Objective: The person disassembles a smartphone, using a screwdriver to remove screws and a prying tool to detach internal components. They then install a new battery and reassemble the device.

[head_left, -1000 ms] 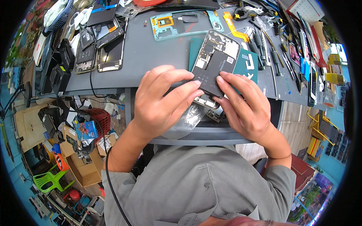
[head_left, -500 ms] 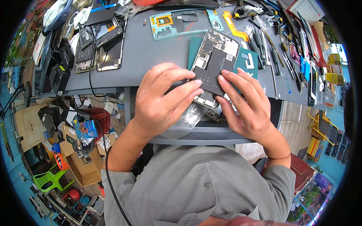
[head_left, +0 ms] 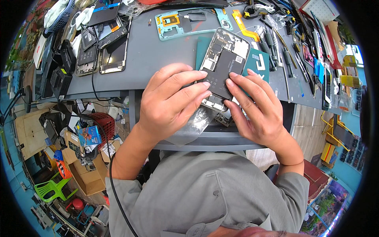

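Note:
An opened smartphone (head_left: 239,48) lies tilted at the front edge of the desk, its inner boards exposed. A black battery (head_left: 221,71) fills much of its middle. My left hand (head_left: 167,98) has its fingertips together at the phone's left side, by the battery's edge. From the other side, my right hand (head_left: 258,108) rests its fingertips on the battery's right edge, with the thumb at the phone's lower right. Between them the phone is held. Part of a green mat (head_left: 203,47) shows beneath it.
Behind the phone lies a light-blue phone frame (head_left: 162,29), beside a yellow flex cable (head_left: 245,29). Screwdrivers (head_left: 272,43) and other tools crowd the right. Opened phones (head_left: 112,63) lie at the left. Below the desktop, a drawer holds a clear plastic bag (head_left: 193,126).
My hands and the phone keep nearly the same place and grip. The whole view has shifted very slightly.

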Available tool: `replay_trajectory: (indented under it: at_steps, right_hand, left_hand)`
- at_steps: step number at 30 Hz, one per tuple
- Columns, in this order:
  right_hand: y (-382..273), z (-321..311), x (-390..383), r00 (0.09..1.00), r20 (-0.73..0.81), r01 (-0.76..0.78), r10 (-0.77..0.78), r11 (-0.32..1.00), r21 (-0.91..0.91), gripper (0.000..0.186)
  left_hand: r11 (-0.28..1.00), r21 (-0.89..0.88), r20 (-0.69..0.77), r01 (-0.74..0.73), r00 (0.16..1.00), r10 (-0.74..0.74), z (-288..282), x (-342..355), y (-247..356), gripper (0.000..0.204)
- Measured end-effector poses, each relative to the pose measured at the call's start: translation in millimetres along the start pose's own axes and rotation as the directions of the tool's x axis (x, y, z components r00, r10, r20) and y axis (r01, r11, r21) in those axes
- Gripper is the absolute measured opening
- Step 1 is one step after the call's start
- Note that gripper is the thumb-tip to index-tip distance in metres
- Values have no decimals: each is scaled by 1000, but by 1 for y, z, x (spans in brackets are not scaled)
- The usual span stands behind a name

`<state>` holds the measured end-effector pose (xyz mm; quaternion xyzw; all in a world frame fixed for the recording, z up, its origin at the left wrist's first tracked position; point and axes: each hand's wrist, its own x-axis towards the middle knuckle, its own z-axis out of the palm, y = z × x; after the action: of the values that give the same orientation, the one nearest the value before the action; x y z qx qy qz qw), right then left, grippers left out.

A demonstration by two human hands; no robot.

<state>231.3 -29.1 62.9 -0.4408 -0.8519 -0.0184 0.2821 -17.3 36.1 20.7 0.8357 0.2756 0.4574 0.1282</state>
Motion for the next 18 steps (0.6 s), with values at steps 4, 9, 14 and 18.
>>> replay_trajectory:
  at_steps: [4,9,14,18]
  right_hand:
    - [1,0,0,1000,9,-6,6,1000,18,49]
    - [0,-1,1,999,20,-27,26,999,22,46]
    - [0,0,0,999,16,-38,37,999,14,45]
    - [0,0,-1,998,21,-63,63,998,13,44]
  left_hand:
    - [1000,-6,-3,4,1000,-4,0,0,0,29]
    - [1000,-15,3,9,1000,-9,0,0,0,30]
    - [1000,-23,0,12,1000,-12,1,-1,-1,30]
    - [999,-27,2,18,1000,-18,1,-1,-1,30]
